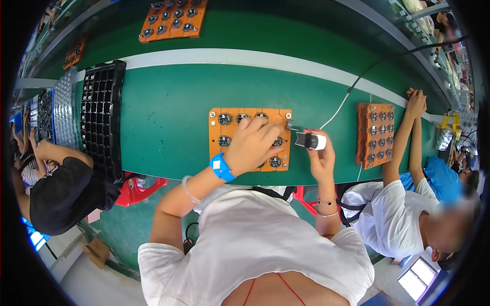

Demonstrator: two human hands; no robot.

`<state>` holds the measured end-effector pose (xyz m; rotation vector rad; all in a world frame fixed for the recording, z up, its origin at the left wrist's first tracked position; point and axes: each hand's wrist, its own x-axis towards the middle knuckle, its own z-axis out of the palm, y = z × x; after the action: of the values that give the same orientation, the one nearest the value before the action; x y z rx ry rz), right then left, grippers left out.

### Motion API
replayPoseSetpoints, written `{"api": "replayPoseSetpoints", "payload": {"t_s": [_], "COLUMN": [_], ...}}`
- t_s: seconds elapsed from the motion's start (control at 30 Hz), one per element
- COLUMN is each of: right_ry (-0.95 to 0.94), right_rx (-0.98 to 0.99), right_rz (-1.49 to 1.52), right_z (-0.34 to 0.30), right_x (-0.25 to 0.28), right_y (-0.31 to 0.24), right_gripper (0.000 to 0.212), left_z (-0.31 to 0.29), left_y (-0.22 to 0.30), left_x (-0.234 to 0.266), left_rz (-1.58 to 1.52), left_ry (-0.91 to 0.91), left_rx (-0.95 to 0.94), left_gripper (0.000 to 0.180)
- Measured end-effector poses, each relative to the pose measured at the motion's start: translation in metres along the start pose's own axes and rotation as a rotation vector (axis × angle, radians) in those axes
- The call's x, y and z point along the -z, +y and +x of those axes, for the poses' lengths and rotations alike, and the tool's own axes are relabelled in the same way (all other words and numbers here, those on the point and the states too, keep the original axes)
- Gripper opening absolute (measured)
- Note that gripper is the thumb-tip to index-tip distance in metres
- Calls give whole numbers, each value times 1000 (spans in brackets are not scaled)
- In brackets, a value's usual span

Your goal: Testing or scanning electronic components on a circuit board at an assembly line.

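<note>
An orange fixture board (214,153) lies on the green bench in front of me, with rows of small round dark parts (224,119) seated in it. Over its middle is my left hand (252,145), fingers bent but apart, the fingertips close to the parts on the board's right side. My palm and fingers cover several of those parts. Just right of the board, my right hand (322,160) grips a small white-and-black handheld tool (317,142), its black end pointing left. A small blurred grey piece (290,124) shows by the board's upper right edge.
A black grid tray (102,112) stands at the left, beside clear plastic trays (65,107). Another orange fixture (375,133) sits at the right, near a co-worker's forearms. A loaded fixture (172,20) lies beyond the pale rail (214,55). A thin cable (337,109) crosses the bench.
</note>
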<state>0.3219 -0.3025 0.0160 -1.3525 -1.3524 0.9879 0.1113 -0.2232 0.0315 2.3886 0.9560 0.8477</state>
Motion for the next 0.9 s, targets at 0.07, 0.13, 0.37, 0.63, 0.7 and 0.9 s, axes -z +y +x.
{"api": "replayPoseSetpoints", "payload": {"t_s": [0.07,0.13,0.37,0.63,0.7,0.9], "right_ry": [-28,-12,5,153,67,-130], "right_rx": [23,51,87,-13,33,213], "right_rz": [-73,-162,-159,192,89,-287], "right_z": [-2,-3,-4,-12,-8,11], "right_x": [-2,-9,-24,-14,-12,-30], "right_y": [0,-1,-2,-6,-10,-21], "right_gripper": [30,30,32,29,30,31], "left_z": [-4,-6,-4,-14,-17,-27], "left_y": [2,0,8,2,1,-7], "left_x": [-2,-7,-1,-5,6,13], "left_rz": [31,50,-92,-11,5,9], "left_ry": [-172,-167,-87,-121,-35,-56], "left_rx": [44,20,57,66,22,97], "left_gripper": [36,34,33,35,38,36]}}
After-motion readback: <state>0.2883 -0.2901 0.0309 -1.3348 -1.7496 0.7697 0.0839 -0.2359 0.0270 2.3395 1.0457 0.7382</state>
